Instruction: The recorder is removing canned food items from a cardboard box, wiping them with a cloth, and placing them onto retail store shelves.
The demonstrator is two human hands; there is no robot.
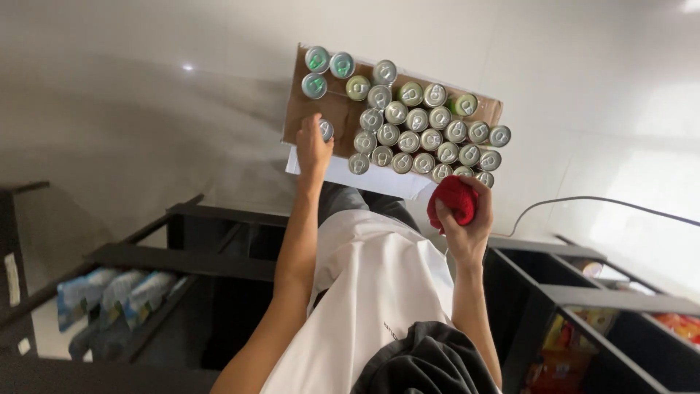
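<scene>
A flat brown cardboard sheet (335, 109) lies on the white floor, covered with several upright drink cans (419, 131) seen from above. My left hand (312, 149) reaches down to the sheet's near left edge and grips one silver-topped can (326, 130). My right hand (467, 219) is held closer to my body, closed around a bunched red cloth (453, 198), just below the nearest row of cans. My white shirt fills the lower middle of the view.
Black shelving (219, 255) stands at left with blue and white packs (117, 292) on a low shelf. More black shelves (583, 292) at right hold colourful packets (569, 343). A dark cable (605, 201) runs across the floor at right.
</scene>
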